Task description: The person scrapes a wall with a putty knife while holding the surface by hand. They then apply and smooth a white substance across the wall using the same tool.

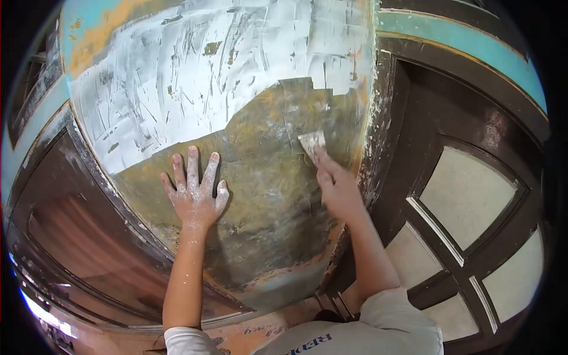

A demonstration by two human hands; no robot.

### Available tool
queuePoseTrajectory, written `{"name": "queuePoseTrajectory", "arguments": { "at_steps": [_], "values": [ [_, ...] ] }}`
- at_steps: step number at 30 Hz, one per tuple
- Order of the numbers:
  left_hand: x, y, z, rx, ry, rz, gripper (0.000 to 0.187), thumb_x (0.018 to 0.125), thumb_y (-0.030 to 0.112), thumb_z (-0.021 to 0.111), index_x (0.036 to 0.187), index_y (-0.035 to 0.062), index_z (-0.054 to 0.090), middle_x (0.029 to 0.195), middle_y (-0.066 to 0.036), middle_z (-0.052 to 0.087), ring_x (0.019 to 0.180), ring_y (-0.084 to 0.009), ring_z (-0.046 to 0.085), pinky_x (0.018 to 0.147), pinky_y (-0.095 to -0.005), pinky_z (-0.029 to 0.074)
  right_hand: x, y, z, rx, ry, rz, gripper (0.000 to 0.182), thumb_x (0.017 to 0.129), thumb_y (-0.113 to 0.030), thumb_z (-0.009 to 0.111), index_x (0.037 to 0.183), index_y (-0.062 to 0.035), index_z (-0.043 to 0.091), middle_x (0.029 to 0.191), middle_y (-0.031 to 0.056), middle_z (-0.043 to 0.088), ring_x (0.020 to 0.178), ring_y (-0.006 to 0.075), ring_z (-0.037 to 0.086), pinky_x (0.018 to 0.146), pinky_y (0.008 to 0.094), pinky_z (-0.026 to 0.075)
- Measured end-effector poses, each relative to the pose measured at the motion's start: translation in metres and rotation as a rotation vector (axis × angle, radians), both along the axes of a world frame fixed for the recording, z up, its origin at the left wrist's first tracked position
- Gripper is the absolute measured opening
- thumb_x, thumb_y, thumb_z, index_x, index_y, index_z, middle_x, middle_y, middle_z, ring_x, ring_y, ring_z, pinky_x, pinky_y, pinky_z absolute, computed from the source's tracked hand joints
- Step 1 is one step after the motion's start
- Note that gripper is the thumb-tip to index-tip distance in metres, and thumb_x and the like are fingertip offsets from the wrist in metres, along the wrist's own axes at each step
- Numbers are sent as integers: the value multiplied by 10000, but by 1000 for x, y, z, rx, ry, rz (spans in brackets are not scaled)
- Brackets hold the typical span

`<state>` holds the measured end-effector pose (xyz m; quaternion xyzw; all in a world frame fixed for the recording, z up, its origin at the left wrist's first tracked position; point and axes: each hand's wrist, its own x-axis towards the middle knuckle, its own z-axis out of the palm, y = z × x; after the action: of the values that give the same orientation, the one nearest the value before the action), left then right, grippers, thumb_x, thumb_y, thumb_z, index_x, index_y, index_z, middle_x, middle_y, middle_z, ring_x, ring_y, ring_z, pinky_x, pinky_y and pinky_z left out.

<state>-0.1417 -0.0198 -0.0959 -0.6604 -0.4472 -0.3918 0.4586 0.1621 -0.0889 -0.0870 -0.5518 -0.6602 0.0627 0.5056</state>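
My left hand [195, 192], dusted with white, lies flat on the bare wall with its fingers spread. In my right hand [338, 186] is a putty knife [312, 140], its broad blade against the wall and pointing up and left. Around both hands the wall surface [260, 171] is olive-brown and patchy. Above them a coat of white putty [171, 77] covers the wall in rough strokes, with a stepped lower edge near the blade. My fingers hide most of the knife's handle.
A dark wooden door [432, 124] with pale panels stands to the right, its frame paint flaking. On the left is a dark-framed glass window [100, 236]. Turquoise paint [461, 38] shows above the door. The tiled floor lies below.
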Motion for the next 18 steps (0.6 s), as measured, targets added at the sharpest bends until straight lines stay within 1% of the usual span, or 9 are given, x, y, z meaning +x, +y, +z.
{"name": "queuePoseTrajectory", "arguments": {
  "at_steps": [2,3,4,6,7,8,14,15,18],
  "values": [
    [0,-1,0,-14,-4,3,621,799,365,622,1412,300,555,1621,-79,289,1514,-360,160,1169,-641,91,16,11,20,-1,119,126,455,1003,-209,445,1434,-71,493,1237,251,642,1147,369,633,980,397,474],
    [1,-1,0,-21,-12,5,623,798,366,621,1413,299,554,1621,-81,289,1514,-361,160,1167,-646,90,8,-4,52,-228,309,161,453,1004,-212,446,1433,-78,499,1299,227,622,1248,313,585,1026,375,442],
    [2,-2,-2,-26,-15,4,623,798,366,621,1413,299,554,1621,-81,289,1514,-361,160,1167,-646,90,9,-5,51,-234,307,158,453,1004,-212,446,1433,-78,499,1299,227,622,1248,313,585,1026,375,442],
    [1,-2,-1,-34,-17,13,635,790,358,631,1417,300,549,1622,-83,288,1514,-364,162,1160,-657,99,10,-3,48,-275,221,112,459,1005,-218,452,1432,-56,493,1364,195,592,1173,269,631,976,339,470],
    [0,-2,0,-35,-19,1,646,783,342,643,1420,302,547,1622,-84,286,1514,-364,160,1156,-662,109,17,16,10,-25,122,115,464,1005,-223,458,1433,-46,485,1399,165,575,988,219,668,862,302,509],
    [0,0,1,-28,-18,4,646,783,342,643,1420,302,547,1622,-84,286,1514,-364,160,1156,-662,109,21,18,9,-18,122,118,464,1005,-223,458,1433,-46,485,1399,165,575,988,219,668,862,302,509],
    [1,-2,0,-39,-14,21,647,787,350,632,1426,300,543,1624,-80,284,1515,-362,156,1161,-655,102,15,7,48,-134,306,183,453,1006,-197,459,1438,-68,496,1327,112,636,677,130,596,685,286,512],
    [1,-2,0,-30,-7,20,647,786,354,631,1425,300,544,1624,-80,283,1515,-362,156,1162,-653,101,12,6,40,-133,302,164,458,1002,-190,460,1444,-75,495,1060,85,704,582,96,534,615,286,488],
    [2,-2,0,-19,-10,28,645,784,353,632,1421,302,547,1621,-81,287,1514,-362,157,1162,-654,106,11,10,0,-69,313,198,470,997,-182,467,1458,-90,481,916,77,683,568,98,526,588,293,476]
  ]
}}
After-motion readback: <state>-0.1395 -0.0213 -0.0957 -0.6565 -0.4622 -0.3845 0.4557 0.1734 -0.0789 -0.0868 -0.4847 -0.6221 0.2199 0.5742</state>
